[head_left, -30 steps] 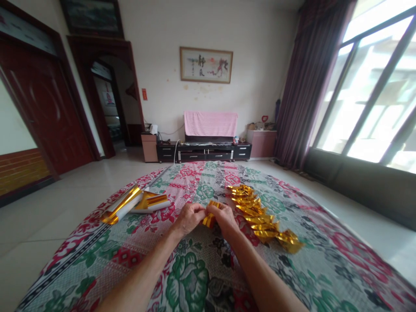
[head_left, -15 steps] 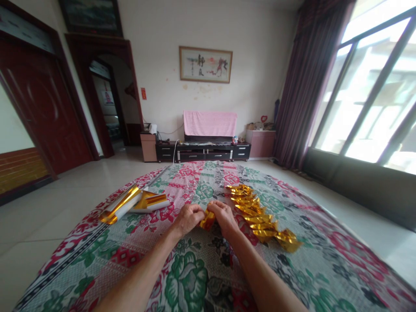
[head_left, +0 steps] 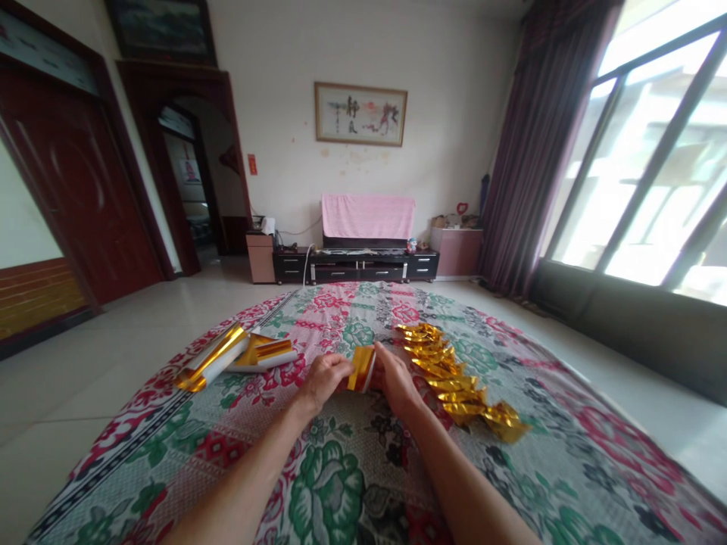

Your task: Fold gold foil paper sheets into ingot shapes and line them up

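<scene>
Between my two hands is a small piece of gold foil paper (head_left: 360, 369), its shiny face toward me and a pale edge showing at its right side. My left hand (head_left: 325, 381) pinches its left edge between thumb and fingers. My right hand (head_left: 396, 381) is at its right edge, thumb and fingers closed around that side; the fingertips are partly hidden behind the paper. To the right of my right hand lies a row of several folded gold foil pieces (head_left: 446, 369), overlapping one another. At the left, rolled gold foil sheets (head_left: 217, 356) with white backs lie on the cloth.
A flowered cloth (head_left: 323, 492) covers the rounded surface in front of me. Beyond it, a low black cabinet (head_left: 341, 271) stands against the wall, with a pink cloth (head_left: 368, 216) draped over something on top. Windows and a dark curtain (head_left: 505, 166) are on the right.
The gold foil paper has been turned and shows a broader, flatter face. My right hand has shifted from its top to its right edge, while my left hand keeps its pinch.
</scene>
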Demonstrator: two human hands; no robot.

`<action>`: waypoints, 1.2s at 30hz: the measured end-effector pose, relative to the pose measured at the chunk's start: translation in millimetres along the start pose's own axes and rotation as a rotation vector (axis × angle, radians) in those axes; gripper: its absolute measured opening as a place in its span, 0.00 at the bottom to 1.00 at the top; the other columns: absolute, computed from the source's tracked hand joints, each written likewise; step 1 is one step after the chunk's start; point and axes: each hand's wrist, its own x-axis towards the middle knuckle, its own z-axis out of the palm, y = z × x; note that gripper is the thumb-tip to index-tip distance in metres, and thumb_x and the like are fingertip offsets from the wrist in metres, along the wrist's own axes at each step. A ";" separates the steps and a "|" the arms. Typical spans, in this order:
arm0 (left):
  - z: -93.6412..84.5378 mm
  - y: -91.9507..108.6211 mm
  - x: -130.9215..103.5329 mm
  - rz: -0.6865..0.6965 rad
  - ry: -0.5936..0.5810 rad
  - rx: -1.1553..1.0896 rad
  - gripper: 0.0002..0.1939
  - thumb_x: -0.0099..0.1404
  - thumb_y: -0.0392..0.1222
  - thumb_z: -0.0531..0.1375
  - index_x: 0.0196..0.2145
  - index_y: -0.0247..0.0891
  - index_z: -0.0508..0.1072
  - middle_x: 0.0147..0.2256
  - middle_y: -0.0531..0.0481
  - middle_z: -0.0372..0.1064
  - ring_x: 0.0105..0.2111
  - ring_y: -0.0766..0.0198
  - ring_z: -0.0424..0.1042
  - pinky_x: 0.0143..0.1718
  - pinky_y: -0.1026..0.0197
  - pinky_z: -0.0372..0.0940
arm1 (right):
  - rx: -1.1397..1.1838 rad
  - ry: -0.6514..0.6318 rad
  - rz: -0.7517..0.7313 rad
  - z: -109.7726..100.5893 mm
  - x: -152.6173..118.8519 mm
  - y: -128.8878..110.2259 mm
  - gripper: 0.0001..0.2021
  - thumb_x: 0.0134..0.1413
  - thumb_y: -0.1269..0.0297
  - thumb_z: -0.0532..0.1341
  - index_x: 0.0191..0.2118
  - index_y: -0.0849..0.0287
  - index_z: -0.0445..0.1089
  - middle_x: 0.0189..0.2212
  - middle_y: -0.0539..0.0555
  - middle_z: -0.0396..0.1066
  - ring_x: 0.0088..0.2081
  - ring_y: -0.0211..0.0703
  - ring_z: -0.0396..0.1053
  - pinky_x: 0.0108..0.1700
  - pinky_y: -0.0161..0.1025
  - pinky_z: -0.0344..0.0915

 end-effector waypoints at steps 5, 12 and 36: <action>-3.9 -2.3 3.3 -0.040 0.049 -0.136 0.08 0.50 0.43 0.57 0.23 0.35 0.70 0.16 0.55 0.63 0.17 0.70 0.61 0.20 0.67 0.54 | 0.133 -0.057 0.051 -3.3 3.1 5.0 0.20 0.46 0.51 0.57 0.41 0.59 0.69 0.24 0.52 0.72 0.24 0.40 0.68 0.29 0.36 0.63; -0.9 -4.8 4.0 -0.013 0.042 -0.128 0.09 0.51 0.45 0.58 0.24 0.35 0.71 0.17 0.55 0.65 0.18 0.69 0.62 0.21 0.67 0.55 | 0.060 -0.091 0.004 -2.6 0.0 4.6 0.16 0.42 0.58 0.61 0.40 0.57 0.71 0.26 0.49 0.72 0.26 0.39 0.67 0.30 0.35 0.63; 3.6 -1.2 3.0 -0.012 0.051 -0.148 0.12 0.49 0.44 0.59 0.31 0.35 0.71 0.17 0.55 0.65 0.17 0.68 0.64 0.16 0.68 0.56 | -0.165 0.007 -0.068 1.8 -0.9 5.3 0.12 0.40 0.57 0.59 0.25 0.63 0.67 0.17 0.46 0.61 0.19 0.32 0.55 0.22 0.30 0.52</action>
